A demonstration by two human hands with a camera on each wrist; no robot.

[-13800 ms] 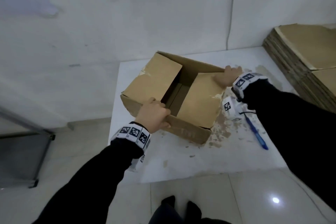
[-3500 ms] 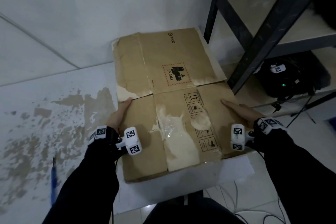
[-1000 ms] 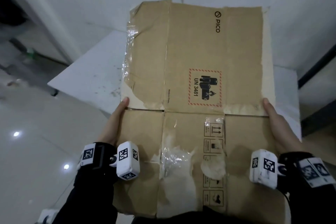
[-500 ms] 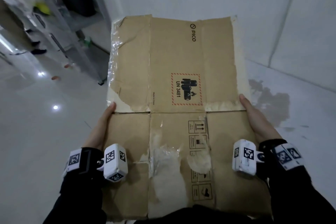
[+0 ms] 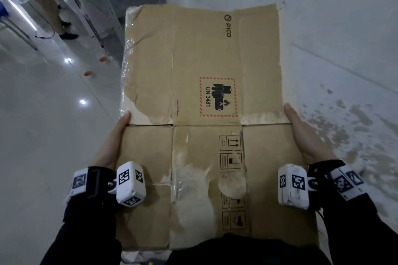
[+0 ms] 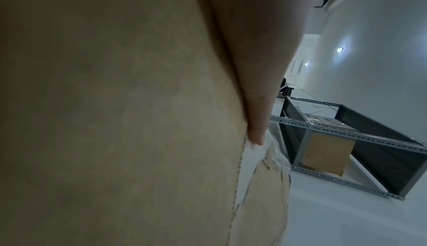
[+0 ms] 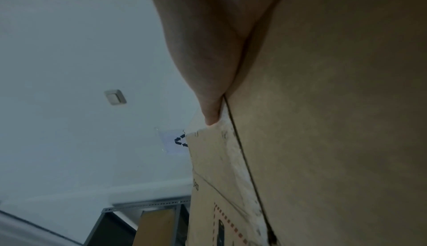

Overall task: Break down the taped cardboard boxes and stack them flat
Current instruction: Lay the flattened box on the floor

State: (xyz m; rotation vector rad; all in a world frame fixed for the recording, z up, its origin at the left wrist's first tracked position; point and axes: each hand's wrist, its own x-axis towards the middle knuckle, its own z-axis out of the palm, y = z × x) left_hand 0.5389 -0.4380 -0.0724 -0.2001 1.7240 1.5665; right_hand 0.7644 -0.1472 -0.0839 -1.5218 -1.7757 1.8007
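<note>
A flattened brown cardboard box (image 5: pixel 204 92), with a PICO mark, a red UN 3481 label and torn tape residue, is held out flat in front of me. My left hand (image 5: pixel 112 142) grips its left edge at the middle crease, thumb on top. My right hand (image 5: pixel 301 135) grips the right edge the same way. The fingers under the sheet are hidden. In the left wrist view the thumb (image 6: pixel 261 67) lies along the cardboard (image 6: pixel 115 122). The right wrist view shows the thumb (image 7: pixel 208 49) against the cardboard's edge (image 7: pixel 335 122).
A white, brown-stained table surface (image 5: pixel 344 125) lies to the right, below a white wall. Glossy floor (image 5: pixel 43 135) spreads on the left. Metal shelving (image 5: pixel 92 13) stands at the upper left; it holds a brown box (image 6: pixel 328 155). A wall switch (image 7: pixel 115 97) shows.
The view has swung while both hands carry the flat cardboard with the same grip. The stained table now sits at the right and the shelving at the upper left.
</note>
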